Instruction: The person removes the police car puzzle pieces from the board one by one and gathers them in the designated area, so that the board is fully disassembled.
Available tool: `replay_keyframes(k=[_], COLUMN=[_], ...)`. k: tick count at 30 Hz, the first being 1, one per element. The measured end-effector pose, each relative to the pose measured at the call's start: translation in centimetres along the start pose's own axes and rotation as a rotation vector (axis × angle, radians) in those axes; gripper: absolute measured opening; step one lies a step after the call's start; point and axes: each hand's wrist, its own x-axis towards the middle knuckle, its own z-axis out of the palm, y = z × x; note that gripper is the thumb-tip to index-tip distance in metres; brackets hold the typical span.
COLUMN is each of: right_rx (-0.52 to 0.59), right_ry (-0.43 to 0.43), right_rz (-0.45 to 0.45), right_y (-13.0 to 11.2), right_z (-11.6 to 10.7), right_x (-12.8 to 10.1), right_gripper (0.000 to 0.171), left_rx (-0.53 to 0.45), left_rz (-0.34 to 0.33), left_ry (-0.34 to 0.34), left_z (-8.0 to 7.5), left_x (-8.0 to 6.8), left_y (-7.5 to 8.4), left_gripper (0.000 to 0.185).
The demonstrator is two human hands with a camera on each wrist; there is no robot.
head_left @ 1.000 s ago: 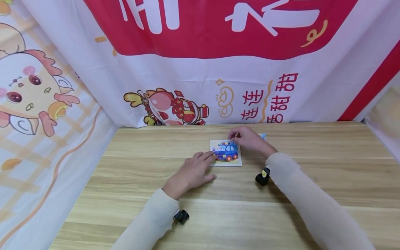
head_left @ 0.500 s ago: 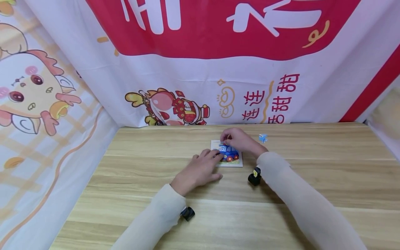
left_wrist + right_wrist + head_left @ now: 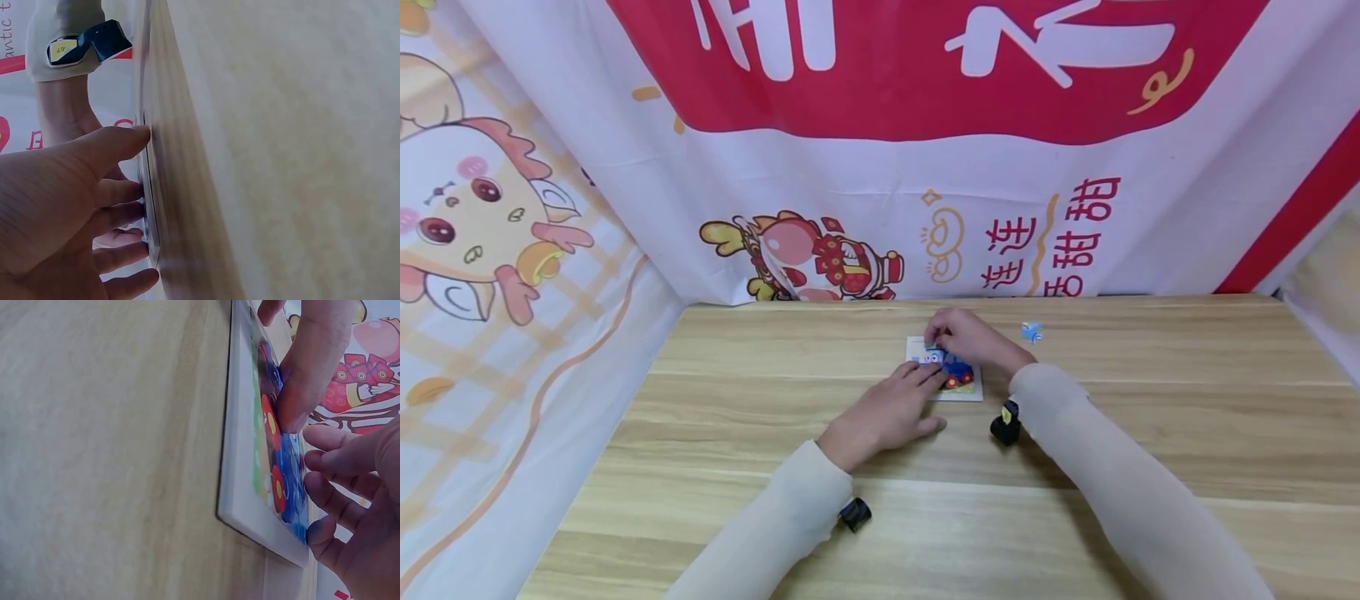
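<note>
A small square jigsaw puzzle (image 3: pixel 974 395) with a white frame and a blue cartoon car lies flat on the table. My left hand (image 3: pixel 891 410) rests on its left part, fingers stretched across the picture and thumb near the front edge. In the right wrist view a left finger (image 3: pixel 315 356) presses on the puzzle face. My right hand (image 3: pixel 973 340) is at the top edge, thumb and forefinger pinched together over the picture. It appears to hold a puzzle piece, largely hidden by the fingers. A loose light-blue puzzle piece (image 3: pixel 1032 332) lies right of the board.
The wooden table (image 3: pixel 737 433) stretches out on all sides of the puzzle. A printed white and red cloth (image 3: pixel 820 167) hangs at the table's back edge, and another patterned cloth (image 3: pixel 490 350) hangs at the left. Each sleeve carries a black wrist camera (image 3: pixel 1006 423).
My right hand has moved left along the puzzle's top edge, uncovering the loose piece. My left hand has slid right, farther over the car picture.
</note>
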Motion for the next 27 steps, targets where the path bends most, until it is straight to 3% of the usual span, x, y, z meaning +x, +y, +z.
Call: replay_keyframes(k=[14,27], right_rx=[-0.054,-0.013], right_ry=[-0.037,-0.039], right_rz=[0.018,0.025], right_y=[0.37,0.39], right_z=[-0.11,-0.17], right_x=[0.57,0.41], right_gripper=[0.033,0.032], left_rx=[-0.010,0.002], left_rz=[-0.002,0.005], left_ry=[0.013,0.025], left_z=[-0.13,-0.05], left_x=[-0.02,-0.05], left_y=[0.13,0.11], left_gripper=[0.074,0.074])
